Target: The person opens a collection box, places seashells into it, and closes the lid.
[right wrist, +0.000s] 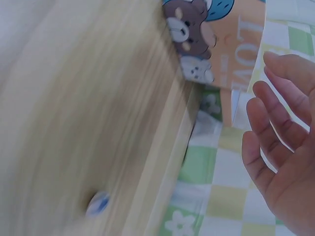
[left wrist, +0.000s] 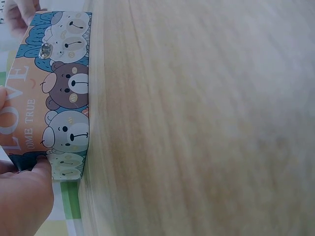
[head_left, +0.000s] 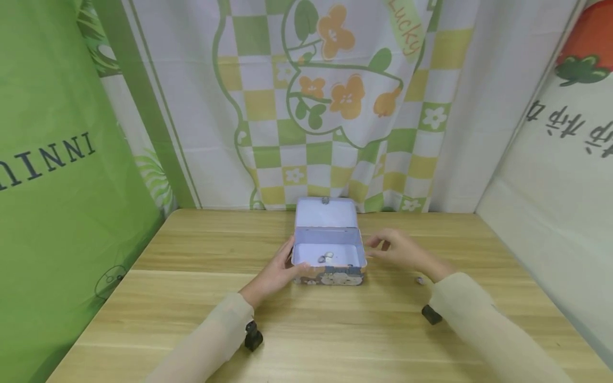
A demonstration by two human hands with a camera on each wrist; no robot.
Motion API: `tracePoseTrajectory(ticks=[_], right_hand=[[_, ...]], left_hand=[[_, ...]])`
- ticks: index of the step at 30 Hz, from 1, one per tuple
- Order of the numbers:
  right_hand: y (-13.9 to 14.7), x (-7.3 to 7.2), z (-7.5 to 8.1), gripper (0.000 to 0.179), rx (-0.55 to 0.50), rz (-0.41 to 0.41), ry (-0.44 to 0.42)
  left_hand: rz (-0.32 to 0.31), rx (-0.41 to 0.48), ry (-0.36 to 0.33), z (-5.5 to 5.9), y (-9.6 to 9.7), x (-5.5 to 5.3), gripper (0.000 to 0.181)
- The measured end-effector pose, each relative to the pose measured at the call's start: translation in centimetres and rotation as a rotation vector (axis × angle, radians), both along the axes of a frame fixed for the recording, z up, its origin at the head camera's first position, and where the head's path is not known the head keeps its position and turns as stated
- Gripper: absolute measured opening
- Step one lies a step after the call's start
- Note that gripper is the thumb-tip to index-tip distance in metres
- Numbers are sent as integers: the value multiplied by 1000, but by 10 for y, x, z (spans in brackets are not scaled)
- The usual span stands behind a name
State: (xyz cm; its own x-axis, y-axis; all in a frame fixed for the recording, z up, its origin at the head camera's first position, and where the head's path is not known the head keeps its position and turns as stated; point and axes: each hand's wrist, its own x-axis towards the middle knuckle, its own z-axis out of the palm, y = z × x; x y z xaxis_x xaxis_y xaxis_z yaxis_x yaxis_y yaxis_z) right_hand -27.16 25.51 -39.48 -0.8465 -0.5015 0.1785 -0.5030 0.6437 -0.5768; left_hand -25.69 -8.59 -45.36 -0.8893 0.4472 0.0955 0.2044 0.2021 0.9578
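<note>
A small tin box (head_left: 330, 275) stands on the table with its lid (head_left: 325, 213) tipped back. Cartoon bears and the word LOVE decorate its outside, seen on the tin box (left wrist: 69, 86) in the left wrist view. Inside lie a few small pebble-like pieces (head_left: 326, 258). My left hand (head_left: 275, 271) grips the box's left side, thumb over the front corner. Beside the right wall hovers my right hand (head_left: 399, 250); in the right wrist view the right hand (right wrist: 290, 132) has loosely bent fingers and nothing between them.
A small white-and-blue piece (right wrist: 98, 203) lies on the wooden table (head_left: 215, 239) to the right of the box, near my right wrist. A patterned curtain (head_left: 268, 133) hangs behind the table, with a green cloth (head_left: 57, 223) at left and a white one (head_left: 551, 202) at right.
</note>
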Motion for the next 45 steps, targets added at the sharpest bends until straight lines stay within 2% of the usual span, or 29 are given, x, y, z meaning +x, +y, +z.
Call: tracePoseTrajectory(ticks=[4, 10, 19, 28, 32, 38, 45], right_hand=[[14, 7, -1, 20, 10, 6, -1], [37, 16, -6, 23, 58, -29, -23], [65, 25, -20, 23, 75, -54, -62], [82, 33, -39, 20, 72, -38, -57], [88, 38, -45, 20, 148, -80, -33], [94, 42, -49, 18, 191, -116, 20], [95, 43, -50, 16, 159, -120, -20]], left_hand=[[5, -7, 0, -1, 0, -1, 92], [23, -44, 6, 0, 0, 0, 93], [6, -11, 16, -3, 1, 0, 92], [10, -30, 9, -2, 2, 1, 93], [11, -27, -2, -3, 1, 0, 93], [22, -30, 2, -4, 1, -1, 92], [40, -69, 0, -2, -1, 0, 94]])
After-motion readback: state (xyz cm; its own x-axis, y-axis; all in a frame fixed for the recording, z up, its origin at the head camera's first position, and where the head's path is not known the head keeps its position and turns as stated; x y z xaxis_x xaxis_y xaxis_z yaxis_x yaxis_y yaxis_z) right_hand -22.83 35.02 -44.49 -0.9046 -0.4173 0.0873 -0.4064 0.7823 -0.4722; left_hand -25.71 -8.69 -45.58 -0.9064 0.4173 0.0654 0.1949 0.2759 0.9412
